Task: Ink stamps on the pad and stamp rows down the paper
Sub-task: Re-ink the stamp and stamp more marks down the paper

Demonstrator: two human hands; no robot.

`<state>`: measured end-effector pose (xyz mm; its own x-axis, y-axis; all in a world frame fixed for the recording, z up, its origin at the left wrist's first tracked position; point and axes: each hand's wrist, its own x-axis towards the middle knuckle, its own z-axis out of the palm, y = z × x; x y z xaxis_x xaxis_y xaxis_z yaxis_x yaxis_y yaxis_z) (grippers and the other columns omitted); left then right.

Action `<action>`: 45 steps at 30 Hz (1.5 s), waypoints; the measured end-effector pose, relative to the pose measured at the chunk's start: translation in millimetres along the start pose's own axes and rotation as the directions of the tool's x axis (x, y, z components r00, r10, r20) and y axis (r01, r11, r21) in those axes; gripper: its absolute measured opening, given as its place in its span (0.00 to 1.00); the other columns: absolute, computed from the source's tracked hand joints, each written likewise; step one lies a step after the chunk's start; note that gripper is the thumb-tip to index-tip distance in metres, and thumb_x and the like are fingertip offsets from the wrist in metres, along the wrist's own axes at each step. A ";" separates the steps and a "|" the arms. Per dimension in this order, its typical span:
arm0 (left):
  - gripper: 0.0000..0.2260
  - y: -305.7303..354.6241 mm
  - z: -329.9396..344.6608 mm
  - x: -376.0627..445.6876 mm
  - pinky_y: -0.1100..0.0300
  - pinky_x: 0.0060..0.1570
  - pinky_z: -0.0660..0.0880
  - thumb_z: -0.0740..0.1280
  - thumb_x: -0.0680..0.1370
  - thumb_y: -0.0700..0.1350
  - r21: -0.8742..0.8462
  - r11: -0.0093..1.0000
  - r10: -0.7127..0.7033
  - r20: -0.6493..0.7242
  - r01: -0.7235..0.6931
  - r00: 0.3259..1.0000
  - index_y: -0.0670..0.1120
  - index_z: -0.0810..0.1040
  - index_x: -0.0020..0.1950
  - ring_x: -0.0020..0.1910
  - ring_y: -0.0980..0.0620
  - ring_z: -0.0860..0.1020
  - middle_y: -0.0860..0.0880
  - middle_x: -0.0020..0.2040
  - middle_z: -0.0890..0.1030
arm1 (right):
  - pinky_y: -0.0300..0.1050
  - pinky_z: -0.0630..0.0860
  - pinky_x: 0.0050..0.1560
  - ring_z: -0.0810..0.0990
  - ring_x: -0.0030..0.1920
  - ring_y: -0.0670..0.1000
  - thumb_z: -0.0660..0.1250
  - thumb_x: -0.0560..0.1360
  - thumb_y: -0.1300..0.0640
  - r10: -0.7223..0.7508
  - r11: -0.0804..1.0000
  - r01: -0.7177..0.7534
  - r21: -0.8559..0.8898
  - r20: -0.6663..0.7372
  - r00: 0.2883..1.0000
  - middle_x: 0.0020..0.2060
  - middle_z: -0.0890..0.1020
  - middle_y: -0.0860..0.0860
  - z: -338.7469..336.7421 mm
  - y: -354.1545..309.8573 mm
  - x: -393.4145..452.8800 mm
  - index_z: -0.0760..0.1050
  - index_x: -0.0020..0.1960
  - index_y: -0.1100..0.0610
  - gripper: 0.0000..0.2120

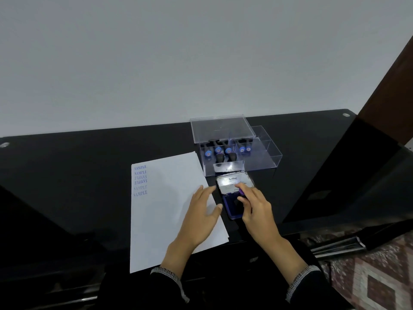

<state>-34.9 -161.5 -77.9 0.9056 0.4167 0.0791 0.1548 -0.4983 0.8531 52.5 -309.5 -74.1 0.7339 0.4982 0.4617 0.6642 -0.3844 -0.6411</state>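
The scene is dim and cool-toned, with soft, even light on the pale wall [156,52] and no hard shadows. The glossy black desk [67,175] swallows most detail and shows only faint reflections. A bright patch of glare sits on the metal lid of the ink pad [232,182], washing out part of its print. The white paper [169,198] is the brightest surface. Wide-angle distortion bends the desk edge and the dark wooden panel [388,86] at right. Overall sharpness is soft, and the lower corners are smeared.
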 end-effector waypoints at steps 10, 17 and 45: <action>0.15 -21.7 -76.3 -4.0 0.53 0.73 0.59 0.61 0.81 0.42 0.022 0.989 -0.132 -0.287 0.144 0.949 0.50 0.72 0.68 0.73 0.51 0.62 0.51 0.70 0.71 | 0.21 0.69 0.51 0.76 0.48 0.41 0.61 0.75 0.74 0.064 0.996 -0.067 0.065 0.052 0.997 0.50 0.75 0.49 3.2 -1.2 12.2 0.74 0.64 0.58 0.22; 0.16 -58.8 -111.8 -24.5 0.52 0.68 0.66 0.61 0.80 0.40 -0.005 0.966 -0.239 -0.396 0.259 0.886 0.48 0.73 0.68 0.71 0.49 0.66 0.49 0.69 0.72 | 0.30 0.72 0.48 0.76 0.49 0.46 0.62 0.79 0.62 0.040 0.998 -0.042 0.050 0.040 0.998 0.50 0.76 0.47 -1.0 0.8 5.3 0.73 0.65 0.54 0.16; 0.18 -89.7 -135.9 -42.7 0.53 0.73 0.51 0.60 0.81 0.48 0.370 0.890 -0.118 -0.377 0.266 0.919 0.50 0.70 0.71 0.75 0.57 0.55 0.55 0.72 0.69 | 0.25 0.72 0.38 0.78 0.43 0.44 0.67 0.76 0.56 0.329 0.928 -0.335 0.166 0.063 0.942 0.45 0.80 0.52 -3.3 -7.6 17.3 0.76 0.57 0.55 0.10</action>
<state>-141.1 -31.3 -87.6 0.6649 0.7281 0.1668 0.5247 -0.6142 0.5895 60.7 -300.6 -59.3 0.9011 0.3918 0.1859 0.3470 -0.3940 -0.8511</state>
